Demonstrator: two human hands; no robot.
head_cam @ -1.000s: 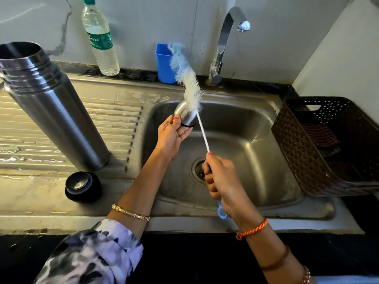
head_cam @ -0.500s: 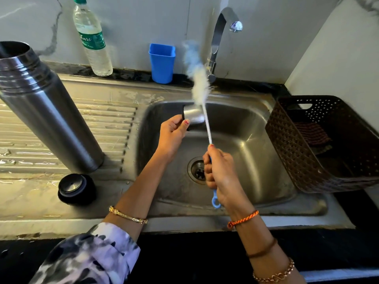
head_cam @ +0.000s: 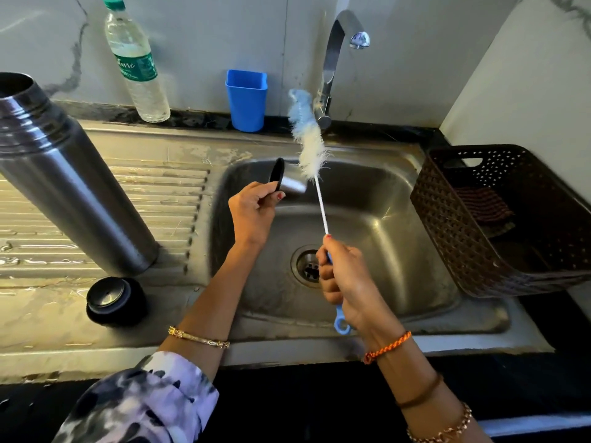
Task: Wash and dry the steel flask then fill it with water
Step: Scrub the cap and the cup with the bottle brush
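1. Two hands work over the steel sink basin [head_cam: 377, 219]: I see my left hand [head_cam: 252, 215] with its fingers curled round a small steel cup-lid with a black rim [head_cam: 289, 182].
2. My right hand [head_cam: 347, 282] grips the blue handle of a long white bottle brush [head_cam: 308, 139], its bristles just beside the cup-lid.
3. I see the tall open steel flask [head_cam: 64, 177] upright on the ribbed steel worktop [head_cam: 153, 187], a black round stopper [head_cam: 113, 302] near its base.
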